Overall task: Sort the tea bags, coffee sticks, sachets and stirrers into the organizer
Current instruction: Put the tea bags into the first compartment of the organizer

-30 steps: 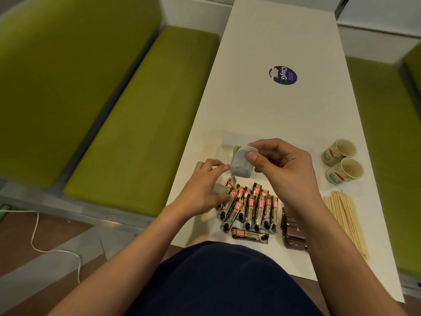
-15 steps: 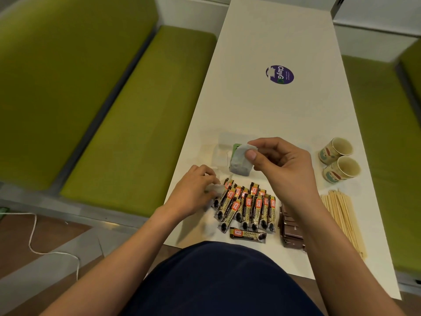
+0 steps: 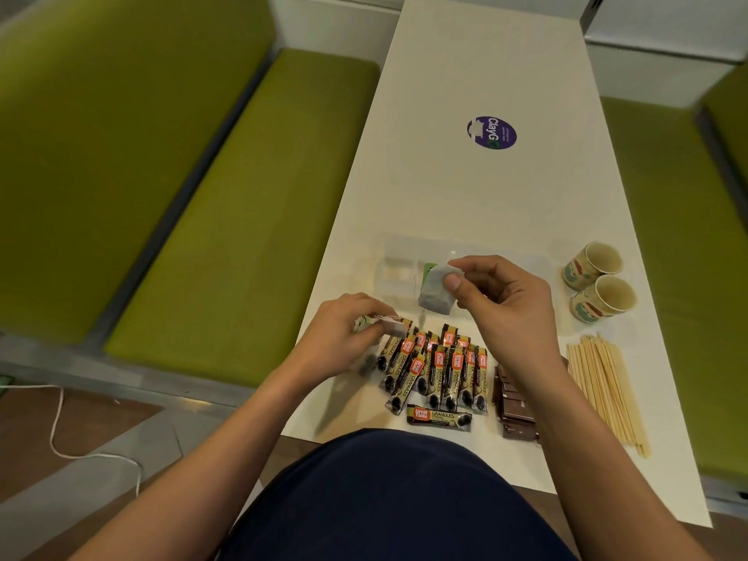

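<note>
Right hand (image 3: pixel 506 305): raised over the clear organizer (image 3: pixel 404 247); thumb and forefinger pinch a grey tea bag (image 3: pixel 435 295) with a green tag behind it, other fingers curled
Left hand (image 3: pixel 344 338): low over the white table (image 3: pixel 465 196); fingers curled, fingertips pinching a second tea bag (image 3: pixel 393 326) with its string, just beside the coffee sticks
Coffee sticks (image 3: pixel 441 370): fanned group lying near the table's front edge, one crosswise below
Brown sachets (image 3: pixel 516 410): stacked just right of the sticks, partly under the right forearm
Wooden stirrers (image 3: pixel 607 394): bundle further right
Paper cups (image 3: pixel 599 281): two, on their sides, touching
Round purple sticker (image 3: pixel 491 132): mid-table
</note>
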`<state>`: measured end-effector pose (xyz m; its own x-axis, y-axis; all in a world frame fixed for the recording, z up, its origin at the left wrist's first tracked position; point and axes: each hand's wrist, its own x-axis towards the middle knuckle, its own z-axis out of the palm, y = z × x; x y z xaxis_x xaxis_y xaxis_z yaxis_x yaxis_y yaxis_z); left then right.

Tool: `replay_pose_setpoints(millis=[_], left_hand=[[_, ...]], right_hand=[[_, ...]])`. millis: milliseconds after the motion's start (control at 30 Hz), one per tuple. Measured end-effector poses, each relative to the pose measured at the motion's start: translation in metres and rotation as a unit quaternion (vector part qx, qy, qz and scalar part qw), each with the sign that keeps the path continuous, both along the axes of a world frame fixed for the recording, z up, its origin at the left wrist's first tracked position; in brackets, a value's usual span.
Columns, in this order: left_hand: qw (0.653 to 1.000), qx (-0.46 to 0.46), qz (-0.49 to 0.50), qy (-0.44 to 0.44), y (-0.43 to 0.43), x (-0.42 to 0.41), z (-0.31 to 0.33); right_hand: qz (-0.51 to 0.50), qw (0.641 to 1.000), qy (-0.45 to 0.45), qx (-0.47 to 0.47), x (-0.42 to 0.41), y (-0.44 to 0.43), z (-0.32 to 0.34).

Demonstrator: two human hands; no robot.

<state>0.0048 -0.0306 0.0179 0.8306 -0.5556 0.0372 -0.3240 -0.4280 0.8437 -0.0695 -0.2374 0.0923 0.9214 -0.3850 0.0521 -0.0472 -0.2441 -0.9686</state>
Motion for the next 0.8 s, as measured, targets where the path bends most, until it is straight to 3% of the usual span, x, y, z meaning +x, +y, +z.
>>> replay_pose_setpoints(millis=[233, 533, 800], left_hand=[[0.991, -0.074, 0.024, 0.105, -0.004, 0.004, 0.016], [0.991, -0.091, -0.007, 0.103, -0.012, 0.009, 0.035], [0.986, -0.096, 0.061, 0.118, -0.025, 0.006, 0.051]], right_hand=[[-0.007, 0.999, 0.022, -0.028, 0.001, 0.002, -0.02], [0.058, 0.995, 0.054, -0.056, 0.004, 0.01, -0.031], [0.086, 0.995, 0.053, -0.021, 0.0, 0.008, -0.022]])
